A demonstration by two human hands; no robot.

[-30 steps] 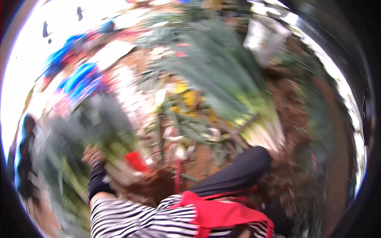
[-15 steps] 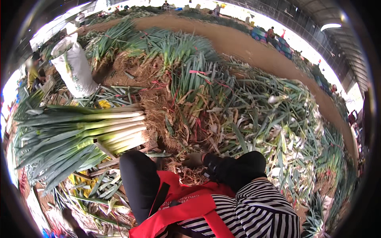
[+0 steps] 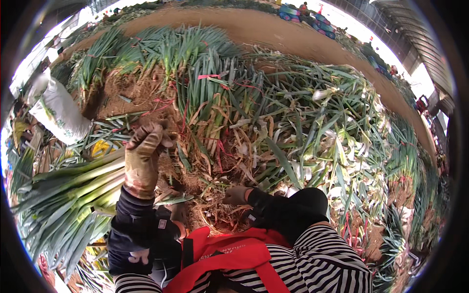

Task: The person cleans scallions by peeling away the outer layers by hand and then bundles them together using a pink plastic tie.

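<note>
A tan glove covers my left hand, raised in front of the white ends and roots of the big leeks. Its fingers are curled together; what they hold, if anything, is hidden. The leeks lie in a row on the left, dark leaves fanning leftward. Low in the middle, my right hand in a brownish glove is beside my bent right knee, just above loose roots and trimmings. Its fingers are too dark to make out.
Beyond the leeks stands a white woven sack. Tied green bunches stand ahead, one with a pink tie. Stripped leaves heap up at right. A brown dirt path curves behind; another bundle lies at far right.
My left hand and forearm have come up into view across the leeks' white ends. The view has turned, shifting the sack and bunches leftward. My right hand stays almost where it was.
</note>
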